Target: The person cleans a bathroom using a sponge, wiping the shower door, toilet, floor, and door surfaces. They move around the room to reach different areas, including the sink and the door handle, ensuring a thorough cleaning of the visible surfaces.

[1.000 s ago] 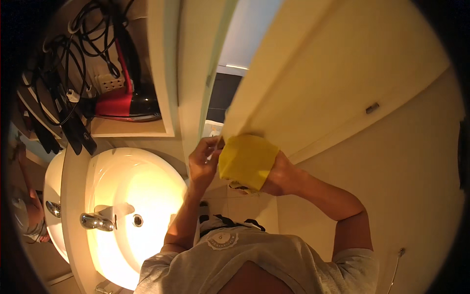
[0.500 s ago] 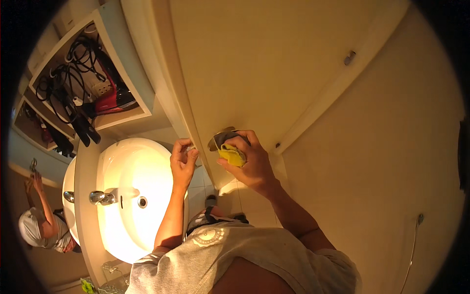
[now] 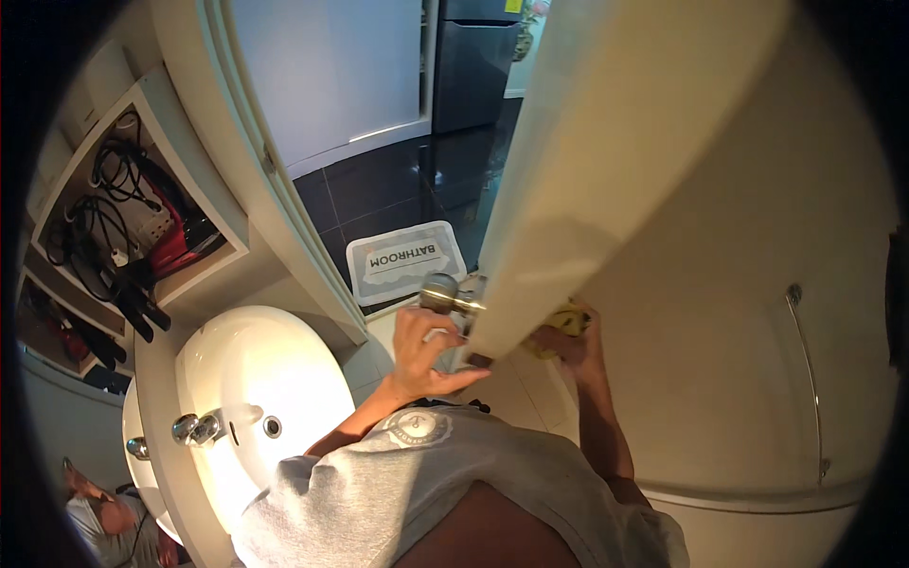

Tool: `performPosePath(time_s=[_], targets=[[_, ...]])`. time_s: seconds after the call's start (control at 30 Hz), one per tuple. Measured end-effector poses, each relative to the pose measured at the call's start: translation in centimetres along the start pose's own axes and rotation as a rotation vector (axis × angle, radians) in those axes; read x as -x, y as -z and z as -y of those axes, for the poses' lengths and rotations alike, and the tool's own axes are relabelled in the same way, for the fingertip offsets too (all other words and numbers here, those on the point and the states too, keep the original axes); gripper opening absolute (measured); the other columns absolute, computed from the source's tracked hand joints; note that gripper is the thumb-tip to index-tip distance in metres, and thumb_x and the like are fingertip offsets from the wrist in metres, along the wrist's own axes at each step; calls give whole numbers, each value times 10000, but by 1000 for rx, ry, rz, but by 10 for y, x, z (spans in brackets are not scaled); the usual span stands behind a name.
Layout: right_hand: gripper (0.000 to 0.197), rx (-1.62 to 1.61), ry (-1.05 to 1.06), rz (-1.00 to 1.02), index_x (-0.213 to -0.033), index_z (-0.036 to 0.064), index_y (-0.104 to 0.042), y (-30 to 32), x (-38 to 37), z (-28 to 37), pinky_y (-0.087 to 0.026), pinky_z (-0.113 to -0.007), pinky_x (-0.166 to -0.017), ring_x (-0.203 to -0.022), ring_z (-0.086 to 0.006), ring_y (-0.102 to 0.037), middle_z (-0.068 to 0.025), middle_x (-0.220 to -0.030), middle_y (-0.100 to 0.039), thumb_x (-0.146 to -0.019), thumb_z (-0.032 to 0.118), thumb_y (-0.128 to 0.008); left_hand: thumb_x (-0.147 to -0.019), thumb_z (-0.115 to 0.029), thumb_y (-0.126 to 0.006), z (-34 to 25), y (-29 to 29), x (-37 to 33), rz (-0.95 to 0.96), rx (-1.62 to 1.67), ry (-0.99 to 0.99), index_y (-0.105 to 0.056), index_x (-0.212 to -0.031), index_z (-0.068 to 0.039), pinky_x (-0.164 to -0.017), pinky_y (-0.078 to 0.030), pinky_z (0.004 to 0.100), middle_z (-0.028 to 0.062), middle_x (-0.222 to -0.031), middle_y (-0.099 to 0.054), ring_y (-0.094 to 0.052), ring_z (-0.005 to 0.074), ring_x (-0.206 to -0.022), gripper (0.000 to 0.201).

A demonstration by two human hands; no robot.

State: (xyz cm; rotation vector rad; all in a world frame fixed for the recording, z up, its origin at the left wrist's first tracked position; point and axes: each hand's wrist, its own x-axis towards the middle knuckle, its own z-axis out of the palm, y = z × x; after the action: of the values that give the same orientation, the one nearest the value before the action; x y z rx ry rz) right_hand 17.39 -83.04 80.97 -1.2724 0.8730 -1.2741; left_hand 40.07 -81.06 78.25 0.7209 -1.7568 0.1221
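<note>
A cream door (image 3: 578, 218) stands ajar in front of me, its edge facing my body. A rounded metal door knob (image 3: 438, 292) sticks out on the door's left side. My left hand (image 3: 421, 355) is just below that knob, thumb and fingers apart beside the door edge; whether it touches the door is unclear. At the other side of the door, my right hand (image 3: 579, 352) is closed around a crumpled yellow cloth (image 3: 568, 320). The door partly covers this hand, and the inner knob is hidden. A dark latch (image 3: 480, 361) shows at the edge.
A white washbasin (image 3: 331, 379) with a chrome tap (image 3: 194, 429) is on my left. Above it, an open cabinet (image 3: 241, 241) holds corded appliances. Beyond the doorway lie a grey-white mat (image 3: 407, 260) with lettering, dark floor tiles and a dark fridge (image 3: 473, 76). A shower hose (image 3: 810, 379) hangs at right.
The door has swung open toward me, revealing the room beyond. My left hand has moved right to the door edge. My right hand, still with the yellow cloth, has moved right with the door.
</note>
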Motion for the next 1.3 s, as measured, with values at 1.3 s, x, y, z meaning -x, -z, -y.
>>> performPosePath(time_s=[1.3], targets=[[490,-537,-82,-1411,-1250,22,-435,245,196,-140,-431,-392,-923,-1089,-243,-499,-122,-1204,-506,-845,262,-571,-669,-180,-600,-70,-213,-46,253,690,-342,-530,-747,-50,-891,-393,391,96,-914,-493,-504,254,-960,167]])
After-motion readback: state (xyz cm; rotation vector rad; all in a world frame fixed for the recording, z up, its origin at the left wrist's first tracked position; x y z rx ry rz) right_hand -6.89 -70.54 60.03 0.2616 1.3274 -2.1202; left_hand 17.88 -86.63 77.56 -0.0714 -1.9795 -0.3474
